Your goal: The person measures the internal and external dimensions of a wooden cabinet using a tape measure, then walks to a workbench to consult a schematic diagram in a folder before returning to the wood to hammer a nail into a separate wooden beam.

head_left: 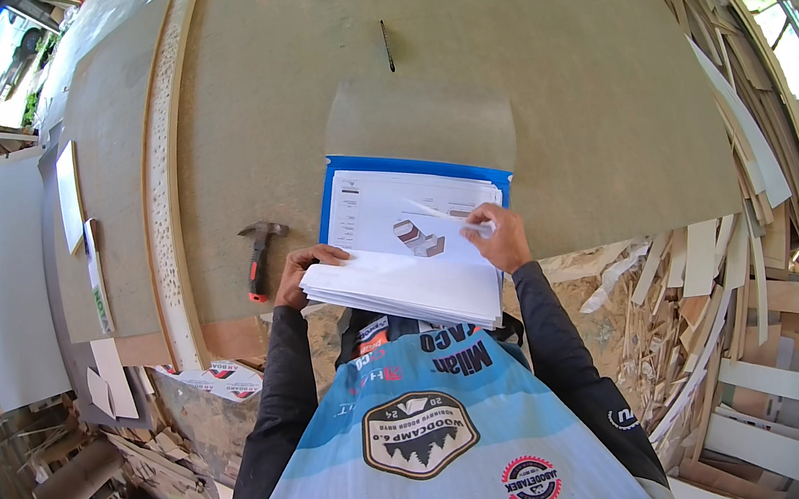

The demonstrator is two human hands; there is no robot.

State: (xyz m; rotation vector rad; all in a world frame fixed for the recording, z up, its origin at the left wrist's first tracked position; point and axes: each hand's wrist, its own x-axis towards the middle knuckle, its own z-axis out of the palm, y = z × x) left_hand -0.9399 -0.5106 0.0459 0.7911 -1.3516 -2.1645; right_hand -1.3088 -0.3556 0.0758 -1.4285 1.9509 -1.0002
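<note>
Blue folder (419,168): open, desk (613,110) edge
L hand (311,268): grips pgs (378,279), 9 o'clock
R hand (502,236): pinches sheet (480,230), 3 o'clock
Hammer (261,258): 9 o'clock

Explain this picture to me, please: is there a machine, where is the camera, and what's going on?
There is no machine here, just a person's bare hands. The only picture comes from a wide, round-looking lens worn on the head, looking down, so straight edges appear bent.

The left hand holds the left edge of some white sheets; the right hand pinches paper at the right. Under them is a blue folder.

On the broad brown board lie a hammer left of the folder, a long pale strip farther left, and a thin dark rod beyond the folder.
</note>
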